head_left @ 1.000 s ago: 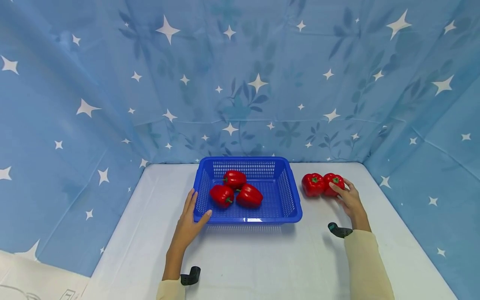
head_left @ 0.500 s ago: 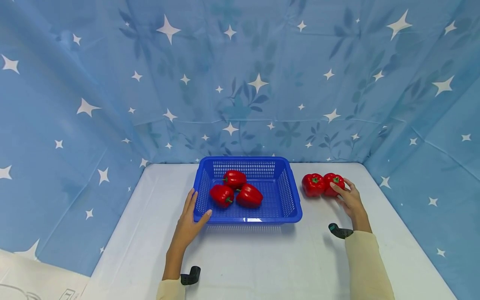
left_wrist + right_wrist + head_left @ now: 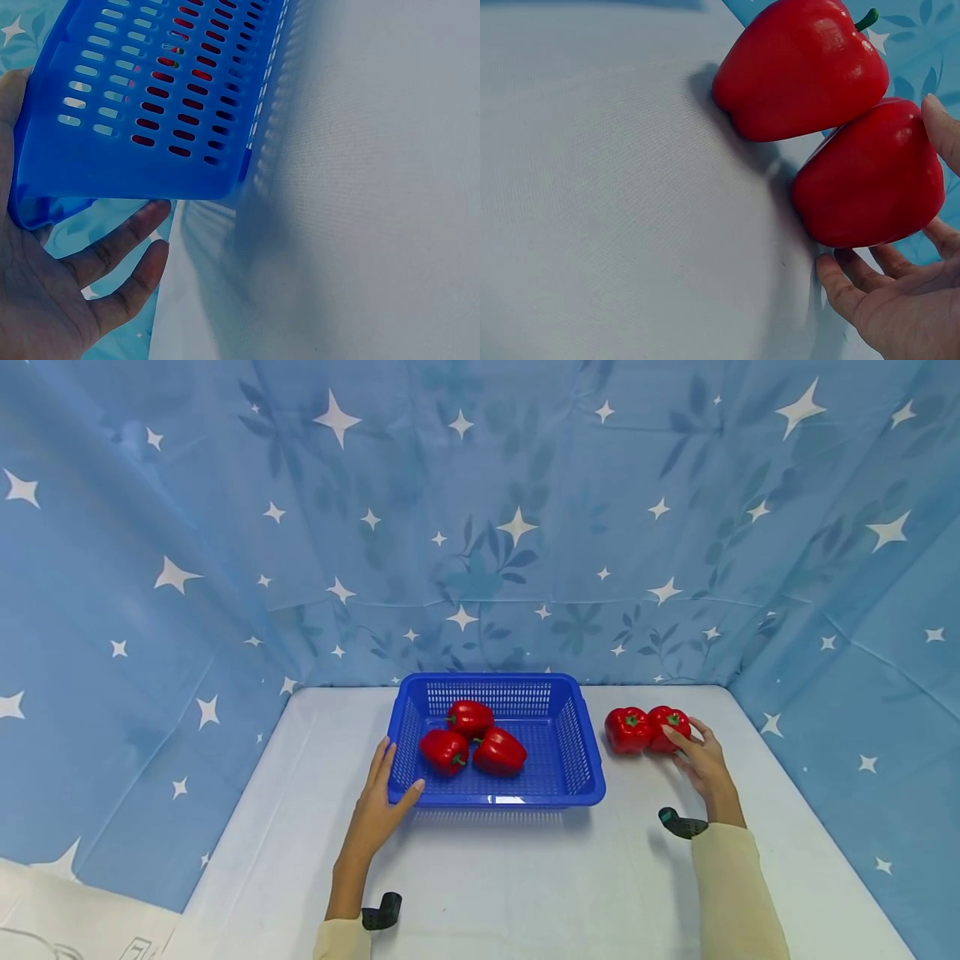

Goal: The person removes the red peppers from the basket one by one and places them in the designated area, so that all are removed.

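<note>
My left hand (image 3: 377,814) rests at the near left corner of a blue plastic basket (image 3: 480,799), thumb on the front rim and straight fingers along the left side. In the left wrist view, two fingers of the left hand (image 3: 45,292) extend beyond the basket wall (image 3: 150,169). Three red bell peppers lie in the basket, one (image 3: 500,752) nearest its middle. My right hand (image 3: 703,763) holds the right one (image 3: 663,720) of two bell peppers on the table, thumb against one side and fingers around the other. The other bell pepper (image 3: 627,730) stands upright, touching it.
The basket and peppers sit on a white-covered table (image 3: 495,877). A blue curtain (image 3: 480,527) with white stars hangs behind and along both sides. Each wrist wears a black device, one of them on the right wrist (image 3: 681,823).
Almost nothing differs. The hands, basket and peppers keep their places, with only a very slight shift of the whole view.
</note>
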`<state>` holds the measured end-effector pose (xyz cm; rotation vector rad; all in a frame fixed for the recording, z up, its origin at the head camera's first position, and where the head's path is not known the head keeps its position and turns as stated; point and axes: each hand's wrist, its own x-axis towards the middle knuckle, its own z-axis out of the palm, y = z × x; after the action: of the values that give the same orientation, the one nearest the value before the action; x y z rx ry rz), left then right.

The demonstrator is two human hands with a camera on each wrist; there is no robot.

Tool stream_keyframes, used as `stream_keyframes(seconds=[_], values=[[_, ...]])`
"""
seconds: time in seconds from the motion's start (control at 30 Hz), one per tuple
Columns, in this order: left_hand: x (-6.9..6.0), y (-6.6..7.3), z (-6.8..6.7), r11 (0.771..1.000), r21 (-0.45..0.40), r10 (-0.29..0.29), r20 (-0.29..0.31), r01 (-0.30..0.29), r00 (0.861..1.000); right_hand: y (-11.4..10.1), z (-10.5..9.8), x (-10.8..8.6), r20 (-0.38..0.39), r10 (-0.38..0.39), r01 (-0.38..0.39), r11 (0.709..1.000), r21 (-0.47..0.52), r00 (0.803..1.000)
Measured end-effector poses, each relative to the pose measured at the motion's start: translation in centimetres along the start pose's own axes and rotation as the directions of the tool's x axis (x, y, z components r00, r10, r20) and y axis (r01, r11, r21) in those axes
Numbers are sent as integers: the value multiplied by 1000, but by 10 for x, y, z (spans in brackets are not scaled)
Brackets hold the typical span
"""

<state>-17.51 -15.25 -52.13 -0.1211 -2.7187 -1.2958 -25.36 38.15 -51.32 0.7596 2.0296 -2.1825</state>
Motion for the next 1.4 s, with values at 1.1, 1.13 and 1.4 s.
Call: stream_keyframes(seconds=[1.1,1.13,1.4], values=[[0,0,1,1000,-2,5,-5,-5,1000,-11,-12,-18,-107,-35,37,999,16,994],[0,0,1,1000,-6,5,-4,-5,1000,-12,-12,-19,-113,-48,50,999,9,992],[0,1,1,1000,-3,2,-6,-2,1000,-29,-3,-30,-155,-143,137,989,-48,978]])
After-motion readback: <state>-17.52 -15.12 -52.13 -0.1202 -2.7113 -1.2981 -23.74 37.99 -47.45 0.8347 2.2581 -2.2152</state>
